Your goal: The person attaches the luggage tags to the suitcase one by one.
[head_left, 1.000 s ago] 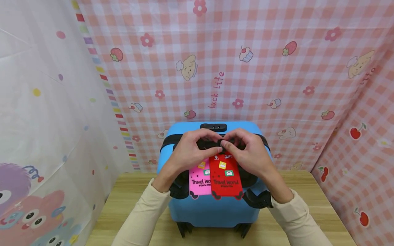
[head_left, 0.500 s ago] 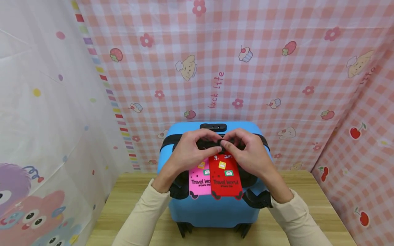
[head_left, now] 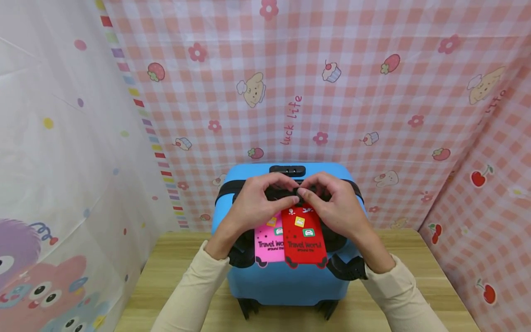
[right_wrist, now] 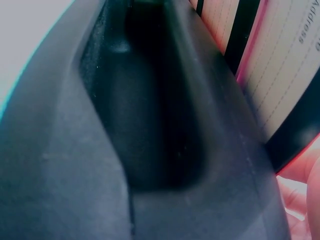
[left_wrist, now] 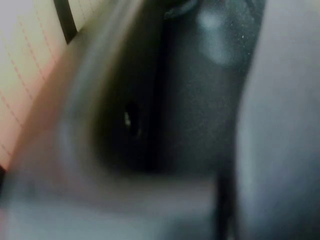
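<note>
A pink luggage tag (head_left: pixel 269 246) and a red luggage tag (head_left: pixel 304 240) hang in front of a small blue suitcase (head_left: pixel 290 288), the red one overlapping the pink. At their top, a black strap (head_left: pixel 297 197) shows between the fingertips of both hands. My left hand (head_left: pixel 255 205) pinches it from the left, thumb below and fingers above. From the right, my right hand (head_left: pixel 338 205) pinches the same spot with thumb and index finger. In the right wrist view, a black handle (right_wrist: pixel 220 130) fills the foreground, with lined cards (right_wrist: pixel 280 75) of the tags beside it and fingers at the edge.
A black band (head_left: pixel 230 188) runs across the suitcase, below a combination lock (head_left: pixel 287 171). The suitcase stands on a wooden table (head_left: pixel 174 276). Pink checked cloth (head_left: pixel 352 106) hangs behind and to the right, white patterned cloth (head_left: pixel 103 161) to the left.
</note>
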A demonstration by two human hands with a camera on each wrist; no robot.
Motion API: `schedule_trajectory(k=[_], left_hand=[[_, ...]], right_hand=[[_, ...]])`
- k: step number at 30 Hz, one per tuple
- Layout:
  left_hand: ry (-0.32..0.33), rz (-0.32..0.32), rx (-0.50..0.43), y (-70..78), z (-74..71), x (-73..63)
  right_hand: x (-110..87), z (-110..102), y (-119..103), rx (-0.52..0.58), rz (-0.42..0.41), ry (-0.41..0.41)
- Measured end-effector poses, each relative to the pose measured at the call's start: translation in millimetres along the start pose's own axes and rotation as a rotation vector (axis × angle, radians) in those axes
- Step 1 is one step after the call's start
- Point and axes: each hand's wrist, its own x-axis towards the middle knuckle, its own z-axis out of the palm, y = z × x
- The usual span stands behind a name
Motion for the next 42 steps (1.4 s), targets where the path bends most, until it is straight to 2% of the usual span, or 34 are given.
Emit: schedule_trajectory(k=[22, 34, 42], left_hand=[[-0.001, -0.007, -0.025, -0.2, 0.9, 0.5], [0.010, -0.022, -0.020, 1.9, 0.7, 0.9], [0.018, -0.021, -0.012, 2.4, 1.2, 1.1]], right_hand=[[-2.6, -3.7, 1.5, -0.006, -0.052, -0.038], [-1.9, -3.3, 0.9, -0.005, -0.078, -0.024], [-2.0, -2.4, 0.2, -0.010, -0.065, -0.022]])
